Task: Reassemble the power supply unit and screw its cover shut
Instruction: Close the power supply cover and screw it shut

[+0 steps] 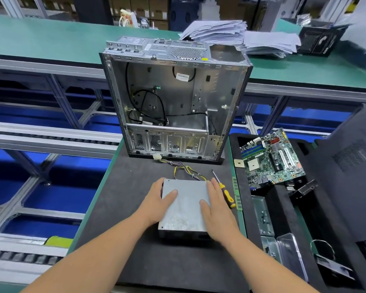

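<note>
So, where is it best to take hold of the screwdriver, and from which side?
Probably by the yellow-and-black handle of the screwdriver, from above with the right hand. It lies flat on the mat just right of that hand, handle nearest, thin shaft pointing away.

We see the left hand (159, 199) and right hand (216, 210) lying flat on the grey power supply unit (185, 208), one at each side. Just right of the right hand lies a yellow-handled screwdriver (224, 190); beyond the fingers stands the open computer case (173, 98).
</note>
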